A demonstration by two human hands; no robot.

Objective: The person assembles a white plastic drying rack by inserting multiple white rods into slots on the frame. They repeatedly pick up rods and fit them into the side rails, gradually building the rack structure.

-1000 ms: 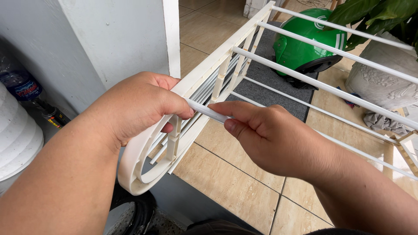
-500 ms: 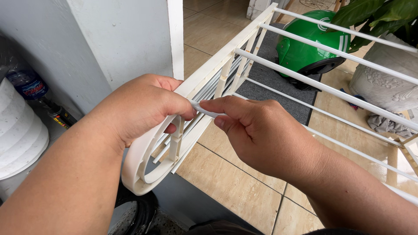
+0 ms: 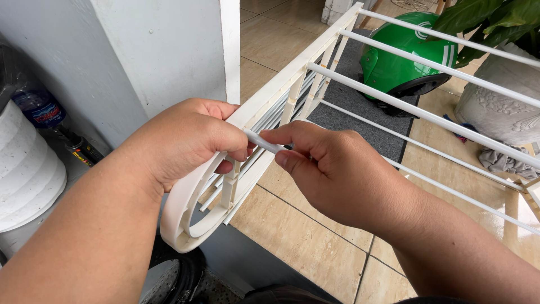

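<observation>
Fingers [image 3: 292, 138] of the right hand [image 3: 343, 174] pinch a thin white rod [image 3: 260, 142] near its end, thumb below and forefinger above. Just beside them, the left hand [image 3: 183, 141] is wrapped around the cream plastic side frame [image 3: 185, 225] of a drying rack, where the rod's tip meets it. A green helmet [image 3: 405, 56] lies on the floor beyond.
</observation>
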